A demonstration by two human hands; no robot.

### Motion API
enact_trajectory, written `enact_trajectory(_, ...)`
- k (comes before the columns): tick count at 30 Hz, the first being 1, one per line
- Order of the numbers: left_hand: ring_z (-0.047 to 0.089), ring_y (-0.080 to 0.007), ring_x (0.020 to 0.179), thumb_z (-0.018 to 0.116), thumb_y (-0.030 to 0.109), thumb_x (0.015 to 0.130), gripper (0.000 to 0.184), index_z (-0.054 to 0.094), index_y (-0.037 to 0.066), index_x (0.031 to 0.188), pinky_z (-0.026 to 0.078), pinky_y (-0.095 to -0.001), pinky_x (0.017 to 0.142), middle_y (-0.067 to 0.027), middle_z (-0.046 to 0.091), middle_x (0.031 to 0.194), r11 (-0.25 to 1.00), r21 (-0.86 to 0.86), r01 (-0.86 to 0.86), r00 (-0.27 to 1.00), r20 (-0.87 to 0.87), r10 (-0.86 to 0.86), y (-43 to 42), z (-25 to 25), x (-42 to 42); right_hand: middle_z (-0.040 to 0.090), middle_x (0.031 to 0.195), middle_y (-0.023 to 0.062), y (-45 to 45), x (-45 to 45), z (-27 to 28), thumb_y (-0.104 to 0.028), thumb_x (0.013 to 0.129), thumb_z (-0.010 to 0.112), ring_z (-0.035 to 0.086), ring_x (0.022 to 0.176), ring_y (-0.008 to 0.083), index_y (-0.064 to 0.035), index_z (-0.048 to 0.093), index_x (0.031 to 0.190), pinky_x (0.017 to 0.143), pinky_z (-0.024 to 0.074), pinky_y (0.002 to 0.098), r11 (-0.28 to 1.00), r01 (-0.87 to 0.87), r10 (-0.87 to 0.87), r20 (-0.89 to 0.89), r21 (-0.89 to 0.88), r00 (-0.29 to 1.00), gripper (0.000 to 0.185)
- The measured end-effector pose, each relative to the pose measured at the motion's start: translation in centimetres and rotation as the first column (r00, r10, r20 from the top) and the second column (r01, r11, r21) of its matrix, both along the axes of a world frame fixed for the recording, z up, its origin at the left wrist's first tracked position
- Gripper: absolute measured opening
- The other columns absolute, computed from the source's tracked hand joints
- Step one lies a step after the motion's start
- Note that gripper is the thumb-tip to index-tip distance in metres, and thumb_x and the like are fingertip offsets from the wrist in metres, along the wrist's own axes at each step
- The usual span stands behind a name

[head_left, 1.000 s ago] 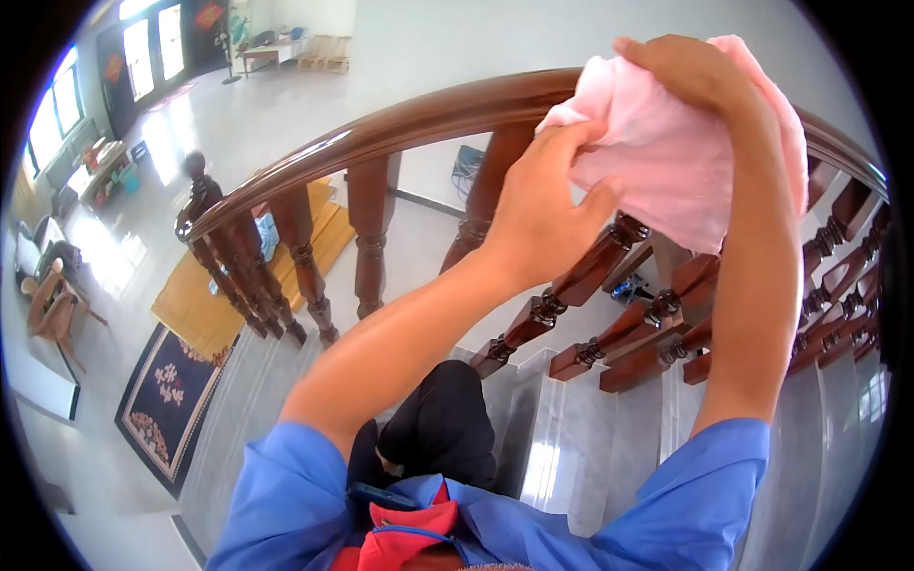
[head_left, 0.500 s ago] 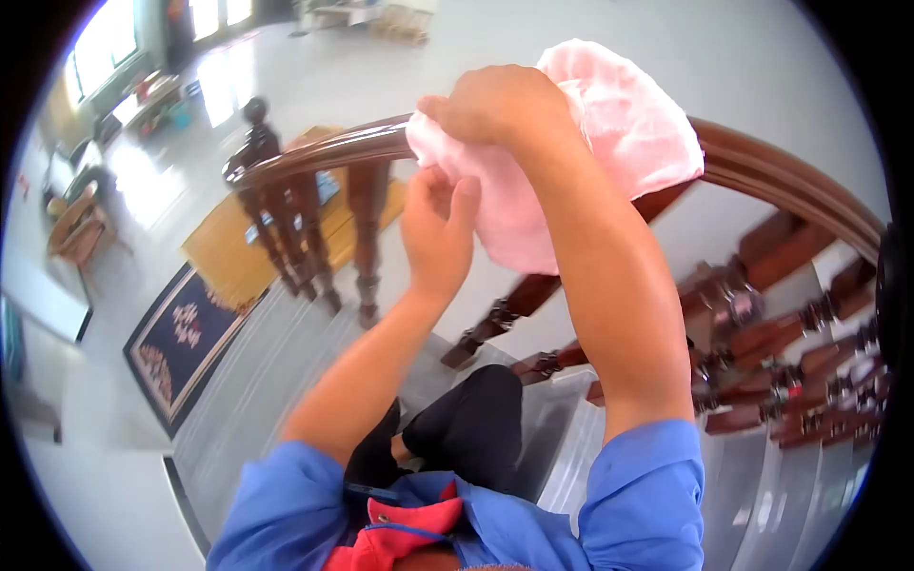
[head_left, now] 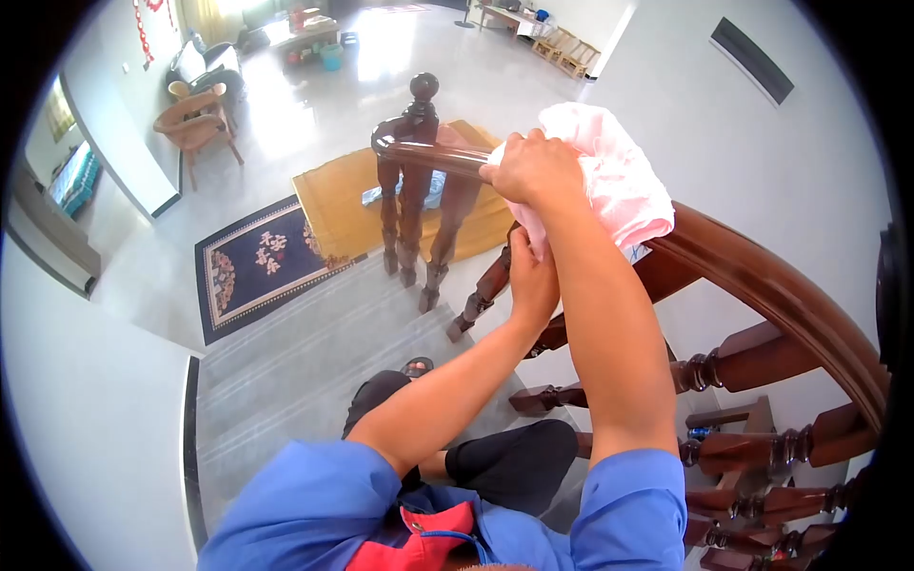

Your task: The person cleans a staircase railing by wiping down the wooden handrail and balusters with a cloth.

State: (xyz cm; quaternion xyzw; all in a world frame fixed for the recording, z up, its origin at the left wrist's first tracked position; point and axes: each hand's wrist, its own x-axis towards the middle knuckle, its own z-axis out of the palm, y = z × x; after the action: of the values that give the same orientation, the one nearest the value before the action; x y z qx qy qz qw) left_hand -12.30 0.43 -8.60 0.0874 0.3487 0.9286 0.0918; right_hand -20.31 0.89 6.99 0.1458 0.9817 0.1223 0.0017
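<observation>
A pink cloth (head_left: 624, 186) is draped over the dark, glossy wooden handrail (head_left: 752, 271) of a staircase. My right hand (head_left: 538, 171) is on top of the rail, its fingers wrapped over the cloth and pressing it to the wood. Lower down, at the side of the rail, my left hand (head_left: 533, 281) pinches the hanging edge of the same cloth; some of its fingertips are hidden behind the fabric and my right forearm.
Turned balusters (head_left: 409, 224) support the rail, which ends at a post with a ball top (head_left: 424, 88). Grey steps (head_left: 286, 381) descend to a dark patterned mat (head_left: 262, 266) and a yellowish cover (head_left: 333, 190). A wooden chair (head_left: 195, 124) stands beyond.
Both hands and the pink cloth have moved along the rail toward its lower end post. My left hand, earlier loosely curled beside the cloth, now meets its hanging edge. The camera view has shifted.
</observation>
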Motion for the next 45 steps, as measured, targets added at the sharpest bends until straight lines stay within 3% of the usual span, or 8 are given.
enact_trajectory(4, 0.057, -0.0177, 0.108, 0.056, 0.013, 0.103, 0.028, 0.051, -0.002, 0.127, 0.046, -0.032, 0.093, -0.0099, 0.062, 0.117, 0.996, -0.072, 0.061, 0.981, 0.186, -0.047, -0.3, -0.1, -0.2, 0.065, 0.124, 0.0188, 1.9, 1.4, -2.0, -0.034, 0.091, 0.062, 0.061, 0.118, 0.0358, -0.0036, 0.066, 0.123, 0.099, 0.05, 0.0495, 0.958, -0.219, 0.257, -0.221, 0.183, 0.941, 0.044)
enact_trajectory(11, 0.059, -0.0169, 0.102, 0.06, 0.007, 0.099, 0.018, 0.059, 0.001, 0.117, 0.047, -0.0306, 0.091, -0.0091, 0.064, 0.111, 0.96, -0.201, -0.196, 0.958, -0.249, 0.144, -0.2, 0.1, 1.6, 0.067, 0.107, 0.0141, 2.4, 16.2, 3.4, -0.02, 0.086, 0.067, 0.063, 0.1, 0.0328, -0.007, 0.066, 0.109, 0.08, 0.0512, 0.0473, 0.886, -0.08, 0.316, -0.468, 0.457, 0.826, 0.027)
enact_trajectory(17, 0.064, -0.0161, 0.093, 0.064, 0.006, 0.097, 0.016, 0.063, 0.003, 0.112, 0.051, -0.0297, 0.083, -0.0068, 0.068, 0.1, 0.903, -0.342, -0.258, 0.869, -0.491, 0.063, -2.1, 2.5, 5.7, 0.069, 0.086, 0.0103, 1.6, 27.8, 3.5, -0.031, 0.081, 0.08, 0.069, 0.07, 0.0328, -0.006, 0.063, 0.103, 0.058, 0.0524, 0.0448, 0.988, -0.088, 0.152, -0.705, 0.127, 0.693, 0.037)
enact_trajectory(24, 0.074, -0.0293, 0.093, 0.056, -0.001, 0.086, 0.029, 0.064, 0.002, 0.114, 0.055, -0.0354, 0.08, -0.0173, 0.074, 0.1, 0.883, -0.459, -0.097, 0.7, -0.662, -0.267, -3.0, 1.1, 10.7, 0.061, 0.105, 0.0094, 4.9, 39.1, -6.3, -0.014, 0.086, 0.077, 0.056, 0.098, 0.0149, 0.001, 0.055, 0.113, 0.088, 0.0478, 0.0301, 0.717, -0.134, -0.626, -0.716, -0.684, 0.308, 0.037)
enact_trajectory(28, 0.07, -0.0141, 0.092, 0.063, -0.001, 0.09, 0.021, 0.065, -0.001, 0.111, 0.053, -0.0279, 0.081, -0.0129, 0.074, 0.099, 0.896, -0.434, 0.096, 0.74, -0.57, -0.356, -1.4, 3.0, 13.8, 0.059, 0.114, 0.0109, 4.7, 41.3, -7.6, -0.013, 0.092, 0.071, 0.056, 0.103, 0.0164, 0.0019, 0.052, 0.118, 0.092, 0.0459, 0.0303, 0.746, -0.357, -0.592, -0.806, -0.561, 0.03, 0.035)
enact_trajectory(30, 0.073, -0.0255, 0.092, 0.06, 0.008, 0.094, 0.022, 0.067, 0.0, 0.112, 0.054, -0.0354, 0.082, -0.0165, 0.074, 0.096, 0.901, -0.43, -0.056, 0.752, -0.612, -0.245, 0.0, 6.4, 14.7, 0.058, 0.118, 0.0117, 5.1, 41.2, -5.1, -0.011, 0.097, 0.065, 0.056, 0.106, 0.0164, 0.0018, 0.05, 0.122, 0.094, 0.0455, 0.0308, 0.763, -0.485, -0.533, -0.84, -0.427, -0.1, 0.032)
enact_trajectory(36, 0.057, -0.0139, 0.113, 0.044, 0.033, 0.111, 0.046, 0.051, -0.006, 0.135, 0.044, -0.0313, 0.101, -0.0099, 0.062, 0.125, 0.677, 0.102, 0.729, 0.599, -0.574, -0.558, 3.7, 15.1, 16.1, 0.049, 0.14, 0.0154, 8.9, 36.1, 3.2, -0.034, 0.101, 0.062, 0.048, 0.129, 0.0233, 0.0048, 0.03, 0.151, 0.113, 0.0342, 0.0382, 0.652, -0.723, -0.378, -0.924, -0.227, -0.05, 0.07)
enact_trajectory(45, 0.065, -0.0369, 0.109, 0.039, 0.048, 0.108, 0.06, 0.045, 0.001, 0.145, 0.048, -0.0414, 0.096, -0.0217, 0.065, 0.123, 0.928, -0.295, 0.228, 0.623, -0.688, -0.372, 5.3, 9.3, 16.5, 0.049, 0.142, 0.0164, 10.7, 31.8, -4.7, -0.056, 0.104, 0.045, 0.052, 0.129, 0.0271, 0.0018, 0.03, 0.157, 0.109, 0.0399, 0.0373, 0.82, -0.478, -0.374, -0.927, -0.315, -0.032, 0.08)
